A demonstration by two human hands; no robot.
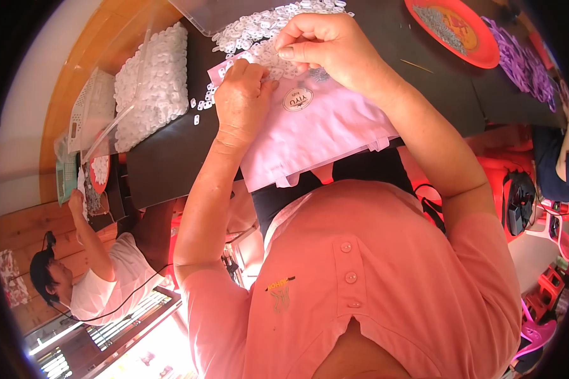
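The pink garment is showing soft matt cloth. Above it, white tabs are appearing as smooth plastic. The worktop underneath is looking matt black.

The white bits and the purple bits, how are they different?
The white bits are white and lie in a heap right by both hands; the purple bits are purple and lie far off at the table's right end. The right hand reaches over the white bits, but no hand is near the purple bits. More white bits fill a clear bag; the purple bits lie loose. Both piles sit on the dark table.
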